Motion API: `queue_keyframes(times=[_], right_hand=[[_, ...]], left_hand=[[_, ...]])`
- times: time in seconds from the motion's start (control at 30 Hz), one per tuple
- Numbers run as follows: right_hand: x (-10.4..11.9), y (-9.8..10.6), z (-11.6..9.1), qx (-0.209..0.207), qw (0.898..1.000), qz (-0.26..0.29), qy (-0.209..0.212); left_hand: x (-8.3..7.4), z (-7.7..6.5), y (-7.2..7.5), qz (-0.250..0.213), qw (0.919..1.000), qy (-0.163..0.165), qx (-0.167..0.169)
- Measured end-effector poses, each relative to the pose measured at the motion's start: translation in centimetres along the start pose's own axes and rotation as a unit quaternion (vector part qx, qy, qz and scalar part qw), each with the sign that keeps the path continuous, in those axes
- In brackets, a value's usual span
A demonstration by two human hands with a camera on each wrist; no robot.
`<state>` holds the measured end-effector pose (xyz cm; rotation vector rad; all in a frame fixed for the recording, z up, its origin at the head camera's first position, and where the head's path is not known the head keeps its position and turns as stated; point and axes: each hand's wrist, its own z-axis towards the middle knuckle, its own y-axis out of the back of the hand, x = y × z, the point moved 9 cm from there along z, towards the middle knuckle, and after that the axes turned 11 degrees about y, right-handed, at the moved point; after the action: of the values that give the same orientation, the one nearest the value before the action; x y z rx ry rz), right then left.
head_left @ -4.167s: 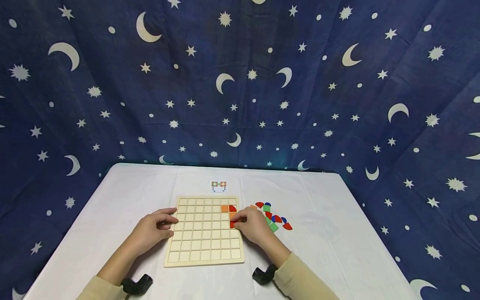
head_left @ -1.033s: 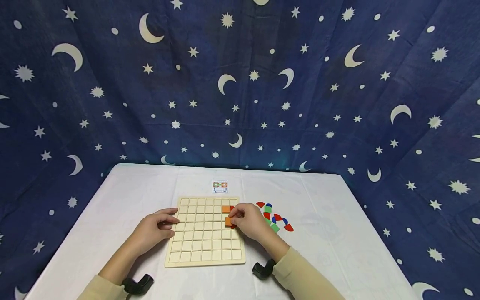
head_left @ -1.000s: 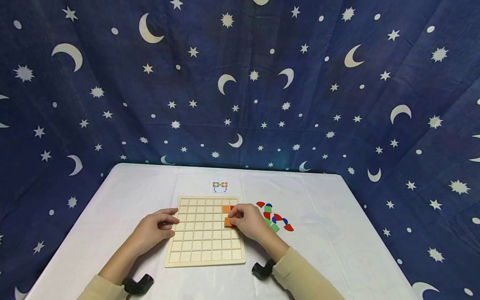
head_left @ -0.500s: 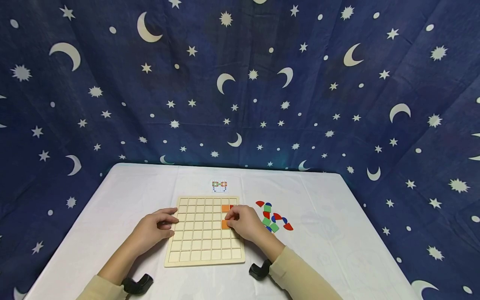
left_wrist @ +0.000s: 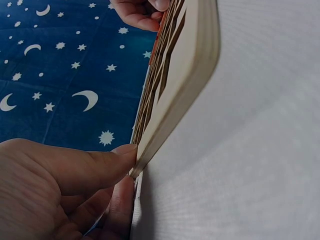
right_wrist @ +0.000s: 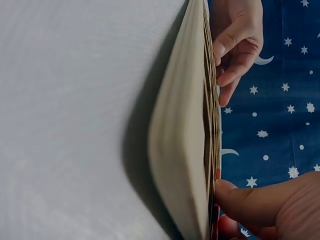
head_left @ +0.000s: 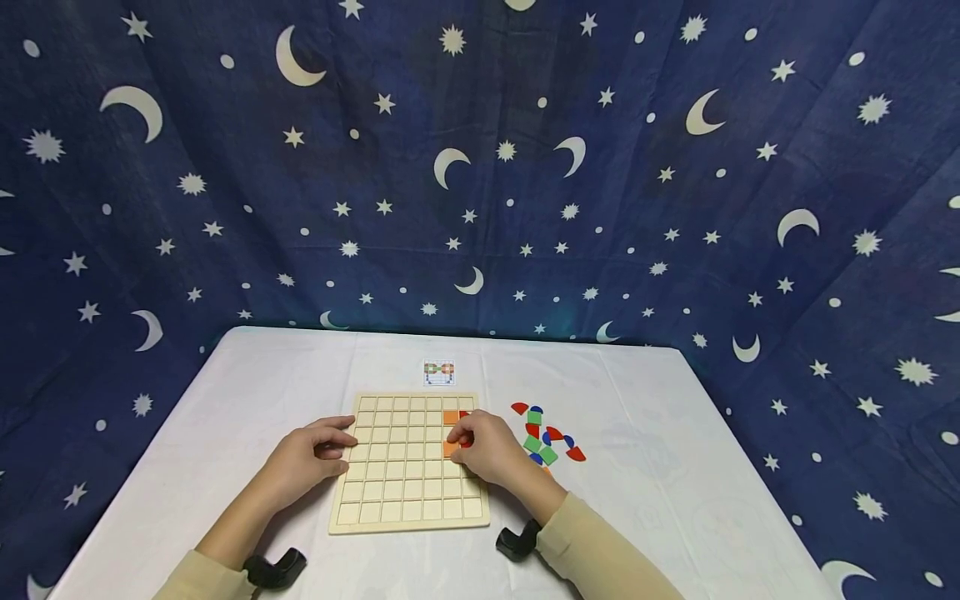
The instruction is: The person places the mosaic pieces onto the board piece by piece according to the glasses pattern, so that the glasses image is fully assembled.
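Starry backdrop (head_left: 412,67), white table (head_left: 637,517) | we see left hand (head_left: 300,454), loosely bent, touching grid board (head_left: 410,487) at left | right hand (head_left: 491,446) pinching orange tile (head_left: 450,451), right-side cell | early, we judge: most cells bare, loose pieces (head_left: 549,455) lie right of board

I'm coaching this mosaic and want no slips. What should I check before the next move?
1. Left hand touching the wooden grid board: ok, at its left edge.
2. Right hand clear of the board: not ok, its fingertips are at the nearer orange square.
3. That square fully seated: cannot tell, partly covered.
4. Pattern card uncovered: ok.
5. Loose green squares available: ok, right of the board.
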<state>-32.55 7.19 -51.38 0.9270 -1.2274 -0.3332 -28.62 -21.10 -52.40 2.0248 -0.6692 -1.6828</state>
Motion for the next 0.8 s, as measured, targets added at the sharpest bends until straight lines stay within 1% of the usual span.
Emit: queue_keyframes(times=[0.13,0.4,0.6,0.8], right_hand=[[0.1,-0.1,0.0,0.000,1.000,-0.006,0.005],[-0.1,0.4,-0.4,-0.011,1.000,0.015,0.010],[-1.0,1.8,-1.1,-0.029,0.999,0.020,0.003],[-2.6,3.4,-2.3,-0.042,0.999,0.017,-0.021]], left_hand=[[0.0,0.0,0.0,-0.001,1.0000,0.003,-0.001],[0.0,0.0,-0.1,-0.004,1.0000,0.004,0.000],[0.0,-0.1,0.0,-0.002,1.0000,0.004,0.000],[0.0,0.0,0.0,-0.004,1.0000,0.005,0.000]])
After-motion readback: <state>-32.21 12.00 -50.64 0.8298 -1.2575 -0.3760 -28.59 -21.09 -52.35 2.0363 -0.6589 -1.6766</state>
